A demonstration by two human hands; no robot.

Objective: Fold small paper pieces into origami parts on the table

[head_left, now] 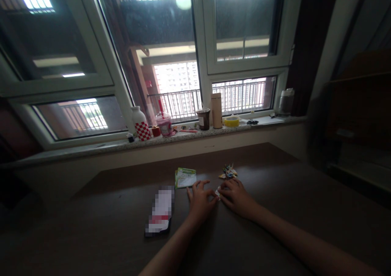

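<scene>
Both hands meet over the dark table around a small piece of white patterned paper. My left hand pinches its left side between thumb and forefinger, the other fingers raised. On the paper's right side rests my right hand, fingers curled and closed on it; much of the paper is hidden beneath the fingertips. Just beyond the right hand lies a cluster of folded paper pieces with pointed tips. A green-and-white packet sits beyond the left hand.
A phone, its screen blurred out, lies left of my left forearm. On the windowsill stand a checkered white bottle, a pink drink cup, a dark drink cup, a tan flask, yellow tape and black scissors.
</scene>
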